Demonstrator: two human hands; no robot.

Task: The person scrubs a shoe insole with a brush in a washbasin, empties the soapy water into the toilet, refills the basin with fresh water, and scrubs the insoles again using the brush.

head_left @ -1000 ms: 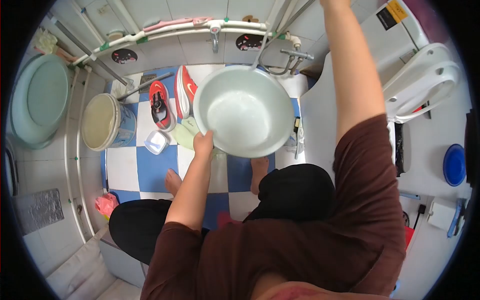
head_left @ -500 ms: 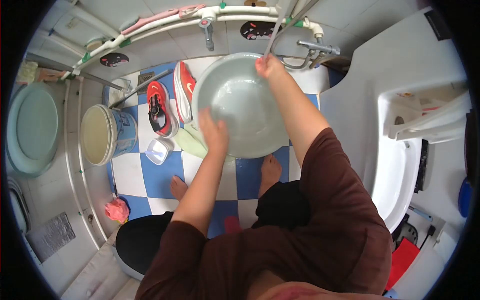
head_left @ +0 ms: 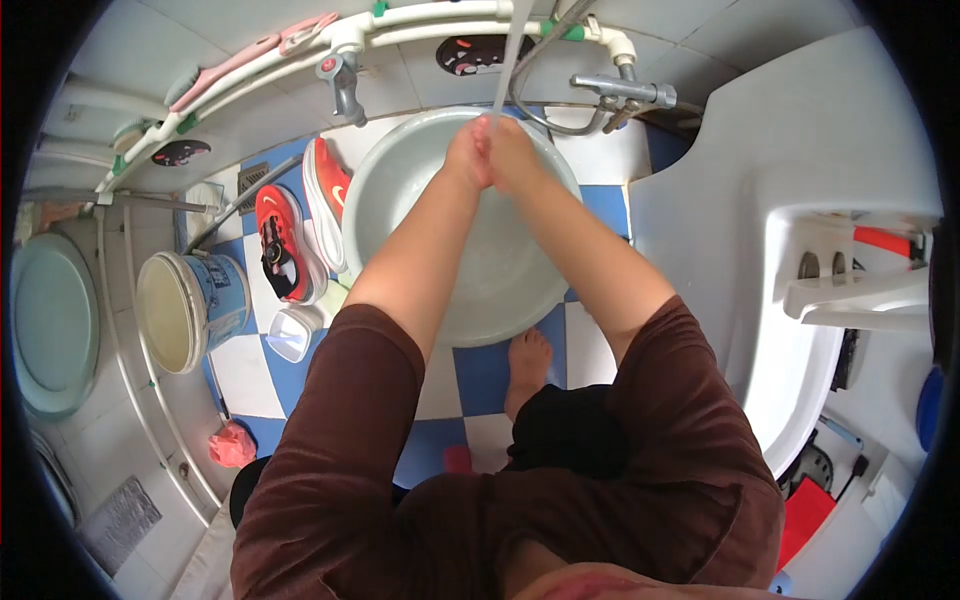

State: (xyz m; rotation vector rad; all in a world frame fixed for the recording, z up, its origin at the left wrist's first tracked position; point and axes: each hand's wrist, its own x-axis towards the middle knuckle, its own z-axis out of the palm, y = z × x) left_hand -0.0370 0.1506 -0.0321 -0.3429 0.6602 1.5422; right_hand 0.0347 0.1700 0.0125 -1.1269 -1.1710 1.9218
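My left hand (head_left: 466, 155) and my right hand (head_left: 511, 152) press together over the far part of a large pale green basin (head_left: 462, 318), fingers closed against each other. A pale stream of water (head_left: 513, 60) runs down onto them from above. No object shows between the palms, though the inner fingers are hidden. The basin stands on the floor in front of me, partly covered by my forearms.
Left of the basin are red sneakers (head_left: 284, 240), a small white container (head_left: 293, 333) and a bucket (head_left: 170, 312). A tap (head_left: 343, 88) and a mixer valve (head_left: 625, 91) are on the wall ahead. A white washbasin (head_left: 800, 400) stands at right.
My left hand has moved from the basin's left side up and right to meet my right hand under the stream. The view has shifted, and my right hand sits slightly further left.
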